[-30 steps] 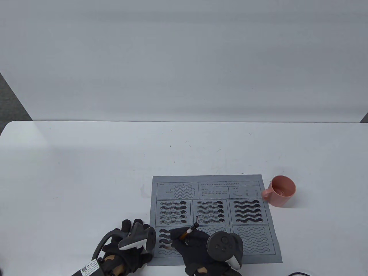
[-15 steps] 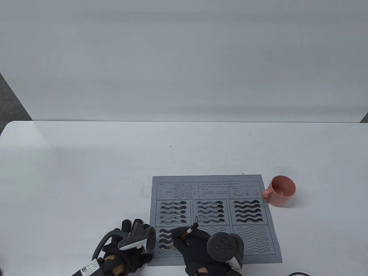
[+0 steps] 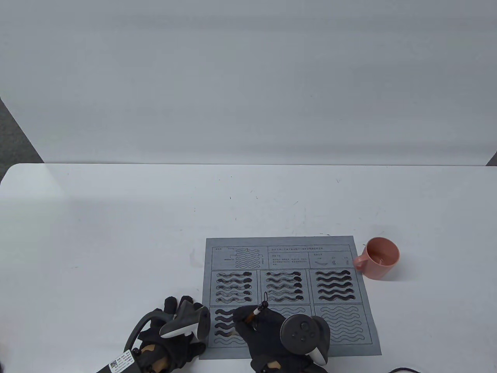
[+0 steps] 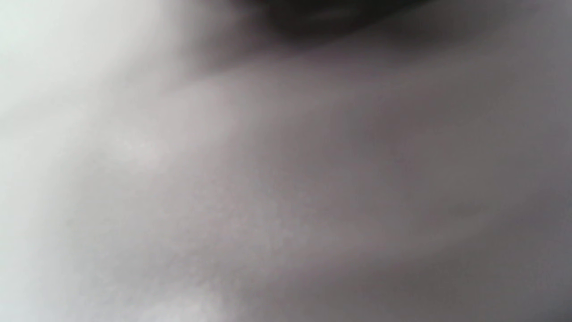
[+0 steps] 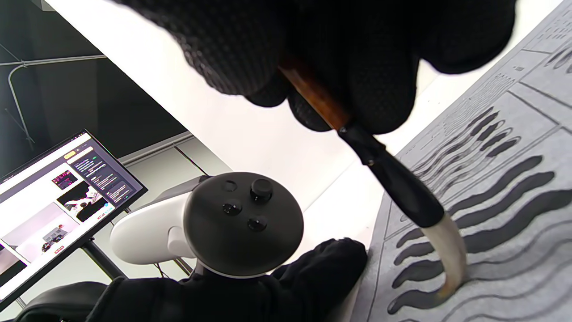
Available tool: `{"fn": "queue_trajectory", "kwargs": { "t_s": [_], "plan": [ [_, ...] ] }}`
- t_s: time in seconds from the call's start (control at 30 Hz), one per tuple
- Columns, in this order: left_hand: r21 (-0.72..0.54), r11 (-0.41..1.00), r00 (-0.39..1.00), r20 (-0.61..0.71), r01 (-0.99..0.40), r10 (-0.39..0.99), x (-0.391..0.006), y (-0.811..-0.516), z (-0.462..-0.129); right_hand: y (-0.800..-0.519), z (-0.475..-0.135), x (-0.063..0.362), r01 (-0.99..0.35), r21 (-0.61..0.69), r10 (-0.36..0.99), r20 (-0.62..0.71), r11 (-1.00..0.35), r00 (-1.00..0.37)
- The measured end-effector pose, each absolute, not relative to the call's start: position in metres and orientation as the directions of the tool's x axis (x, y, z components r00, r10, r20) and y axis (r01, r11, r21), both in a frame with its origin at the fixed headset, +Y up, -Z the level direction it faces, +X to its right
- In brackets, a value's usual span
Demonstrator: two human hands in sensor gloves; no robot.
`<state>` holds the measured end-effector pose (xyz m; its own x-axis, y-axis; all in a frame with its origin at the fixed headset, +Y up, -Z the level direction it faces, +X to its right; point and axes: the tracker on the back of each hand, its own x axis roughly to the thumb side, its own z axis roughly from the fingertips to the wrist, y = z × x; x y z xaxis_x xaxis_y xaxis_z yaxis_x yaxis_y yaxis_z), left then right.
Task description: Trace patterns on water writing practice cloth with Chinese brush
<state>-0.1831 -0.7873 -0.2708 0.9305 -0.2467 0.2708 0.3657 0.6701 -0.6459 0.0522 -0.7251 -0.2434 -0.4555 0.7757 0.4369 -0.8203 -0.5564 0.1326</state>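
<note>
The grey water writing cloth (image 3: 289, 256) lies on the white table (image 3: 116, 233), printed with panels of wavy lines; the upper panels and part of the lower left panel are traced dark. My right hand (image 3: 248, 324) grips the brown-handled brush (image 3: 256, 312) over the lower left panel. In the right wrist view my fingers (image 5: 384, 89) hold the brush (image 5: 393, 183); its pale, bent tip (image 5: 451, 268) presses on a wavy line of the cloth (image 5: 514, 268). My left hand (image 3: 182, 326) rests at the cloth's lower left edge, also in the right wrist view (image 5: 321, 268). The left wrist view is blurred.
A pink mug (image 3: 379, 257) holding water stands just right of the cloth's upper right corner. A cable (image 3: 404, 370) lies at the bottom right edge. In the right wrist view a monitor (image 5: 62, 192) stands beyond the table.
My right hand and the brush have shifted slightly right along the wavy line in the lower left panel, lengthening the dark stroke. My left hand has not moved.
</note>
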Motion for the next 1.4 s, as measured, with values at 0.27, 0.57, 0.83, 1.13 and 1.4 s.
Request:
{"fn": "queue_trajectory", "kwargs": {
  "t_s": [0.27,0.57,0.83,1.13,1.4],
  "plan": [
    [-0.646,0.67,0.93,0.271,0.366,-0.247,-0.1831,-0.7873,-0.2708,-0.7249,-0.2433,0.0533,-0.82,0.125,0.774,0.432,-0.559,-0.462],
    [-0.646,0.67,0.93,0.271,0.366,-0.247,-0.1831,-0.7873,-0.2708,-0.7232,-0.2425,0.0532,-0.798,0.113,0.743,0.46,-0.592,-0.486],
    [-0.646,0.67,0.93,0.271,0.366,-0.247,-0.1831,-0.7873,-0.2708,-0.7219,-0.2394,0.0531,-0.778,0.085,0.706,0.49,-0.622,-0.511],
    [-0.645,0.67,0.93,0.271,0.367,-0.248,-0.183,-0.7876,-0.2707,-0.7222,-0.2381,0.0534,-0.779,0.079,0.704,0.491,-0.622,-0.513],
    [-0.645,0.67,0.93,0.271,0.367,-0.248,-0.183,-0.7875,-0.2707,-0.7222,-0.2377,0.0534,-0.779,0.075,0.702,0.494,-0.623,-0.514]
  ]
}}
